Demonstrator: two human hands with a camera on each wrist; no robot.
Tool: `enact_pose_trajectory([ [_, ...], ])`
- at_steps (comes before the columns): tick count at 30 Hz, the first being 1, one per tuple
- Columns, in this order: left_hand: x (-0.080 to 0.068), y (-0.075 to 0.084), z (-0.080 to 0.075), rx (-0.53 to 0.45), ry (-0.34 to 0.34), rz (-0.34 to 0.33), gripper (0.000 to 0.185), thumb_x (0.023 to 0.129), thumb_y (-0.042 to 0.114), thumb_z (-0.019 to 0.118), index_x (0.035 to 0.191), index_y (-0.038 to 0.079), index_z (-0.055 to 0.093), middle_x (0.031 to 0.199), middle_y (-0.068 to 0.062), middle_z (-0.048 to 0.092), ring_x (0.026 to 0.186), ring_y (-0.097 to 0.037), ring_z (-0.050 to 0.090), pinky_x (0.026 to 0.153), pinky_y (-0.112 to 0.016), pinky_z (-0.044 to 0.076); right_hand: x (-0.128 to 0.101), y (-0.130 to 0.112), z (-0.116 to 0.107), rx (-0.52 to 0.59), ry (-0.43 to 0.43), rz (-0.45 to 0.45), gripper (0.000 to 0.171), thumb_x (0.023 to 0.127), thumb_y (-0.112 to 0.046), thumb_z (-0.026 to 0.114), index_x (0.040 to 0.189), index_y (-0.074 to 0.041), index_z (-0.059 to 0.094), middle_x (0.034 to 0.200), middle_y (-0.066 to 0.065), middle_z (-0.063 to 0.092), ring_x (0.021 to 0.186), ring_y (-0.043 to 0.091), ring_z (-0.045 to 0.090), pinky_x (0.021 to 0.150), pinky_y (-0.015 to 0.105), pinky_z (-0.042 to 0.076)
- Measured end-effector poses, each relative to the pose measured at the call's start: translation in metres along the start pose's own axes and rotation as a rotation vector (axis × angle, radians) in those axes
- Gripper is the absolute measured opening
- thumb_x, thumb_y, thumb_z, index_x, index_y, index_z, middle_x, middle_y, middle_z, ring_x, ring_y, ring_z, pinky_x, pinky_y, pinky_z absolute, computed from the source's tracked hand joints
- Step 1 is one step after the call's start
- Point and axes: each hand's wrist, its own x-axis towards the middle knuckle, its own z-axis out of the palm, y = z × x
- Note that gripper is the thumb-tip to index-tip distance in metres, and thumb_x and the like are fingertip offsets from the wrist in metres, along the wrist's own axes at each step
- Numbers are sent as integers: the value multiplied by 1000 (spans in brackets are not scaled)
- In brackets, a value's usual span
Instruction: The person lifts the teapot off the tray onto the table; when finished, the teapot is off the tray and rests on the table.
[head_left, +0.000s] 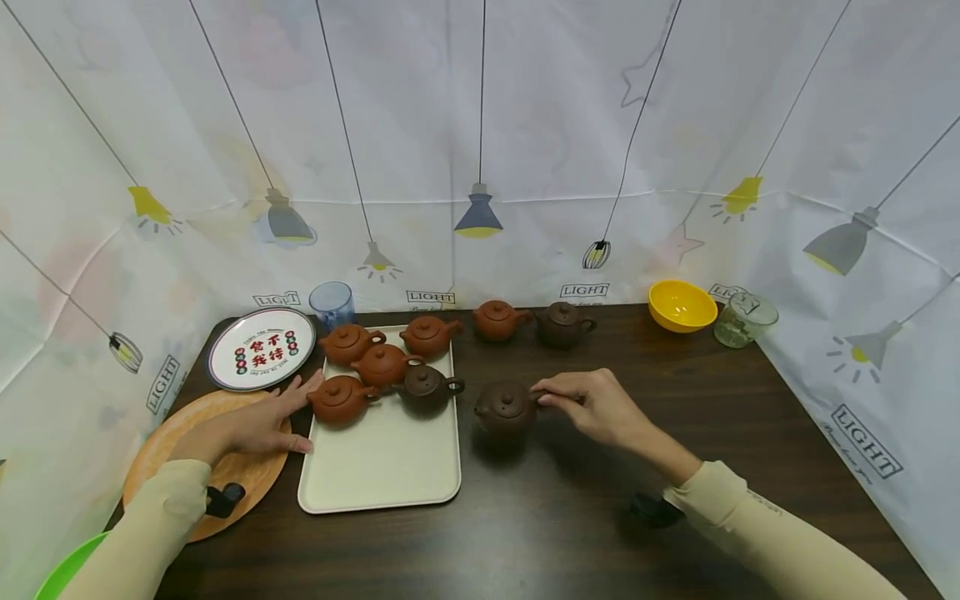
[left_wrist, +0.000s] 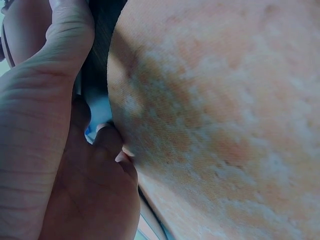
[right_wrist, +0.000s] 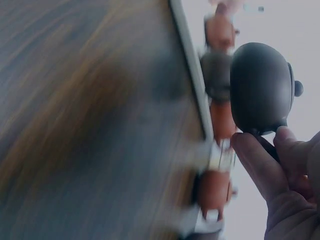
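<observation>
Handle of dark brown clay teapot [head_left: 506, 407] is pinched by right hand [head_left: 600, 406], beside cream rectangular tray [head_left: 390, 467]. Left hand [head_left: 255, 425] is laid flat, fingers relaxed, at tray edge. Probable next: teapot is lifted onto tray, gently.

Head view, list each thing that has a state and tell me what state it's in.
Dark teapot: lid on, upright on the table, handle pinched by the right hand.
Five teapots on the cream tray: lids on, upright.
Two teapots behind: lids on.
Left hand: flat, resting on the wooden plate.
Yellow bowl: upright.
</observation>
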Motion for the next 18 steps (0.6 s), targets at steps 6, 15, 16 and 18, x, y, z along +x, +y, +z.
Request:
enact_pose_trajectory([
  [6, 1, 2, -2, -4, 2, -4, 113, 94, 43, 80, 172, 1, 9, 181, -24, 1, 161, -61, -10, 122, -83, -6, -24, 36, -43, -63, 2, 157, 23, 94, 1, 78, 114, -9, 84, 106, 9, 85, 81, 9, 75, 60, 17, 51],
  [15, 4, 0, 0, -20, 9, 9, 114, 94, 43, 80, 171, 0, 9, 180, -25, 0, 161, -61, -11, 122, -82, -8, -53, 97, -94, -118, 17, 528, 28, 103, -16, 73, 127, -4, 79, 112, 21, 82, 74, 6, 73, 53, 21, 48],
  [16, 3, -1, 1, -15, 8, 10, 114, 94, 43, 81, 171, -1, 9, 180, -25, 1, 161, -61, -10, 122, -82, -7, -55, 104, -96, -115, 22, 559, 29, 104, -18, 72, 129, -4, 78, 112, 22, 82, 74, 5, 73, 51, 22, 46],
  [18, 2, -4, 2, -9, 6, 14, 114, 94, 43, 81, 171, -1, 9, 180, -26, 1, 161, -62, -9, 122, -83, -6, -60, 116, -99, -71, 34, 623, 33, 106, -20, 68, 133, -1, 75, 116, 25, 80, 77, 6, 76, 53, 22, 51],
])
